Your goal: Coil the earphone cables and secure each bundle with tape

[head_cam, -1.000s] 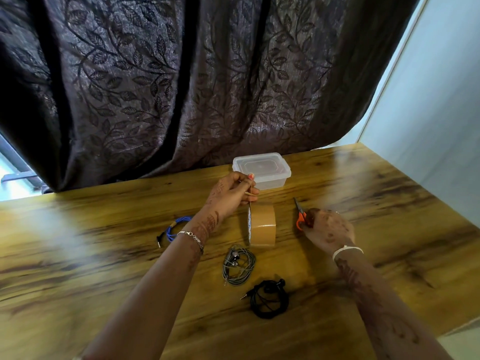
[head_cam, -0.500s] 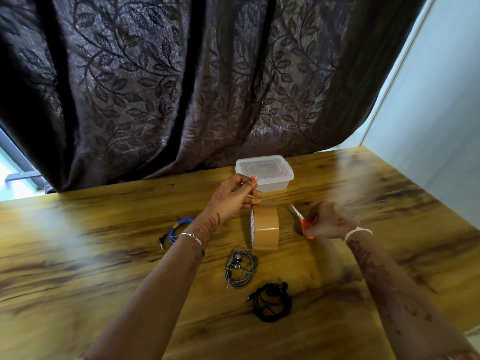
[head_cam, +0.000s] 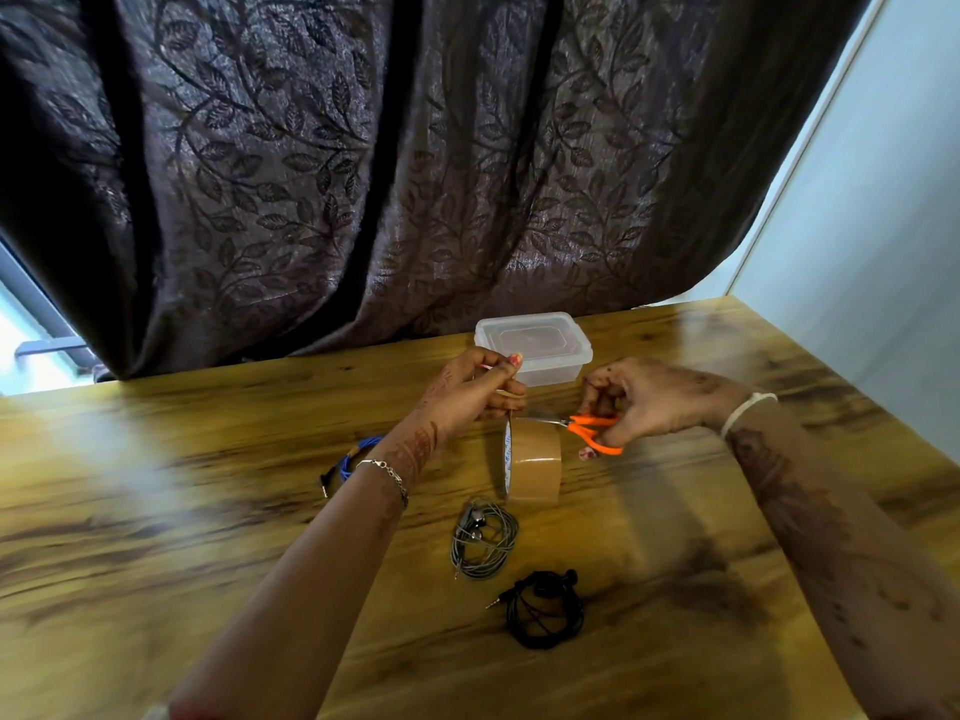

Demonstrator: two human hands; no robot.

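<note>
Moved: your right hand (head_cam: 654,402), grip on scissors (head_cam: 592,431), up to the tape (head_cam: 535,462) | left hand (head_cam: 467,394) pinches its end | sticky, floppy: hold taut.

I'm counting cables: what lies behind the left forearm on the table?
A blue cable and its plug show beside the left forearm. The forearm covers the rest of the coil, so whether it is taped cannot be seen.
</note>
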